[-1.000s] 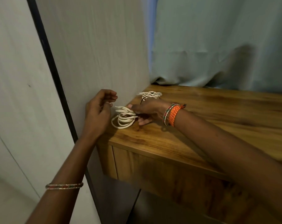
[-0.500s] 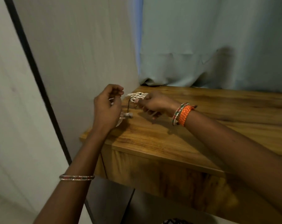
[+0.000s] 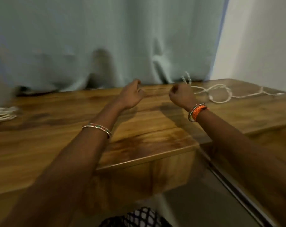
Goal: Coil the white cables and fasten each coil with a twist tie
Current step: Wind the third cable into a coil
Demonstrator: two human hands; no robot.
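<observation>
Here both hands hover above the wooden table [image 3: 139, 141]. The left hand [image 3: 130, 95] has loosely curled fingers and holds nothing. The right hand [image 3: 181, 95] is clenched; blur hides whether it pinches the loose white cable [image 3: 221, 94] sprawled just right of its fingers. A coiled cable bundle [image 3: 3, 113] lies far left of the left fingers, at the table's end.
</observation>
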